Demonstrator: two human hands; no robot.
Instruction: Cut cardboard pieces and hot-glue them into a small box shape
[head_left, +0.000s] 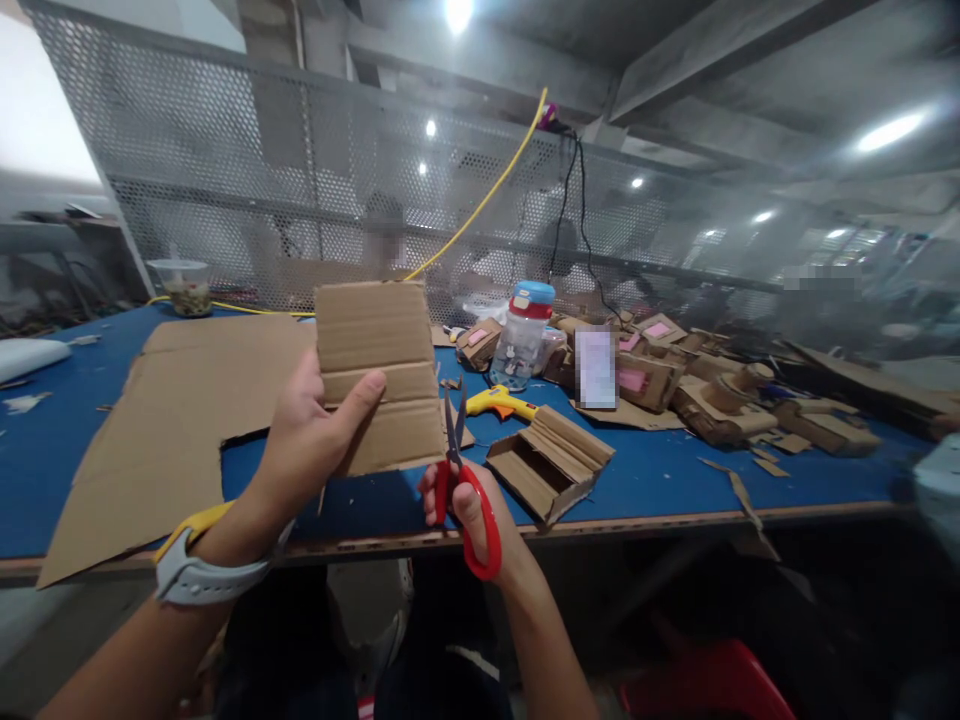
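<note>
Scissors (463, 480) in right hand (469, 510): blades up, long axis vertical.

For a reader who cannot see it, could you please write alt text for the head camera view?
A person's left hand holds up a creased rectangular brown cardboard piece while the right hand grips red-handled scissors, blades at its lower right edge. Beyond, a blue worktable carries a large flat cardboard sheet, a small open cardboard box, a yellow glue gun and a clear bottle with a blue lid.

Creased brown cardboard piece (379, 375) held upright; red-handled scissors (466, 490) blades up, beside its right edge.
</note>
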